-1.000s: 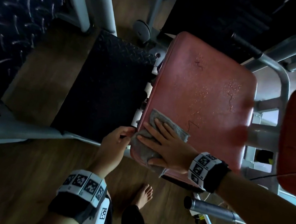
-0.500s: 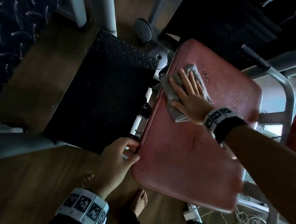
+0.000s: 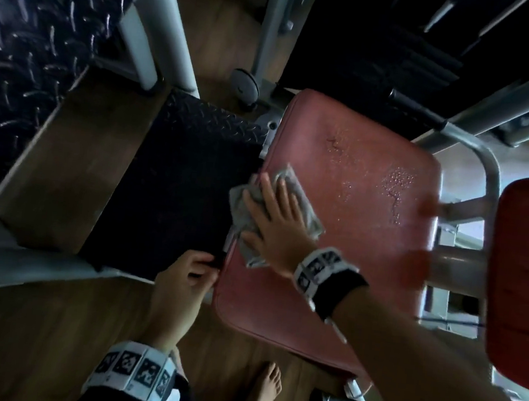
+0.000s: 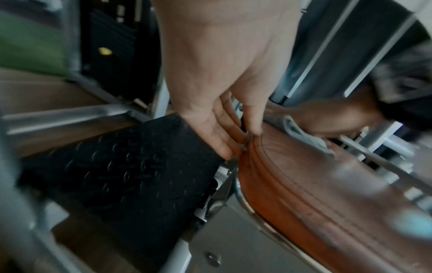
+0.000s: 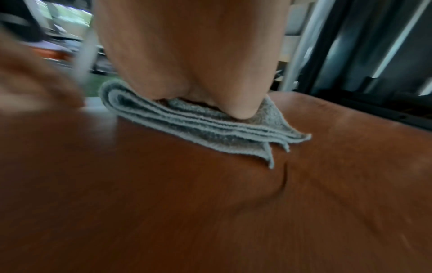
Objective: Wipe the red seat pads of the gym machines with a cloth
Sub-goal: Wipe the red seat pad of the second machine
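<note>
Back from the upper edge to mid-frame, my flat, straight-fingered right hand (image 3: pixel 275 221) presses the soft, limp folded grey cloth (image 3: pixel 304 211) (best pinned under the palm) on the firm red vinyl seat pad (image 3: pixel 350 242), while my left hand (image 3: pixel 182 284) pinches its edge.

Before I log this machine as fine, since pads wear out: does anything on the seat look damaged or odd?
Yes. The red seat pad has small dark cracks near its far end, and droplets bead beyond the cloth under the right hand. The right wrist view shows a crease beside the cloth.

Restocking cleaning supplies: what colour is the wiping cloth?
Grey cloth with paler edging, clearest in the right wrist view.
</note>
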`<state>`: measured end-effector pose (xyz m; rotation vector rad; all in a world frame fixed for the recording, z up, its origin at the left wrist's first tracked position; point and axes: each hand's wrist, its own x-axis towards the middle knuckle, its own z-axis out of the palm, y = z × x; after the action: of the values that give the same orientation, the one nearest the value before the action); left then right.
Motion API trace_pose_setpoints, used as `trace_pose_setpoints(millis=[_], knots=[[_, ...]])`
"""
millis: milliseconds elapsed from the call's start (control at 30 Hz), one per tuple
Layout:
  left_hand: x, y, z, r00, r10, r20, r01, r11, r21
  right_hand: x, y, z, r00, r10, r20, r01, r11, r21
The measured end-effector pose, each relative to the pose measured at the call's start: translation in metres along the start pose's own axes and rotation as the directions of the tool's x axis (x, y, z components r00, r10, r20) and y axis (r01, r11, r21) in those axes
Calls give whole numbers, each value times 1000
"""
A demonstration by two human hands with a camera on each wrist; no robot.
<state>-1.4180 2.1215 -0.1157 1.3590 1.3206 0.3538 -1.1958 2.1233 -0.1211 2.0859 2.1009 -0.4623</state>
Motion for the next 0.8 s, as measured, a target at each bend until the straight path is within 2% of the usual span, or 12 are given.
trace_pose_setpoints(millis=[100, 133, 167, 233, 333, 433, 500, 567, 700, 800], knots=[[-7, 1, 6, 985, -165, -51, 146, 953, -264, -47, -13, 2, 990, -128, 54, 128, 992, 12], [-9, 1, 9, 978, -198, -58, 173, 940, -294, -64, -15, 1, 981, -170, 93, 171, 985, -2], [-11, 1, 12, 978, -194, -73, 166, 943, -289, -82, -15, -2, 968, -213, 132, 217, 976, -17], [-12, 3, 21, 987, -135, -87, 121, 982, -146, -117, -11, -3, 941, -297, 160, 310, 949, -63], [-13, 16, 46, 997, -43, -62, 43, 999, 1, -159, 5, 5, 929, -352, 113, 363, 926, -104], [-12, 26, 72, 992, -124, -22, 126, 982, 142, -181, 26, 12, 961, -272, 39, 275, 953, -131], [-16, 28, 82, 980, -187, -65, 198, 939, 280, -185, 38, 14, 981, -190, 33, 193, 972, -137], [-16, 30, 85, 973, -205, -104, 228, 917, 326, -182, 45, 15, 992, -125, 27, 128, 986, -110], [-10, 31, 85, 964, -251, -90, 266, 873, 410, -169, 44, 14, 999, -5, -47, 5, 1000, -17], [-5, 30, 83, 959, -276, -71, 279, 856, 435, -171, 32, 24, 996, 3, -86, 1, 999, 39]])
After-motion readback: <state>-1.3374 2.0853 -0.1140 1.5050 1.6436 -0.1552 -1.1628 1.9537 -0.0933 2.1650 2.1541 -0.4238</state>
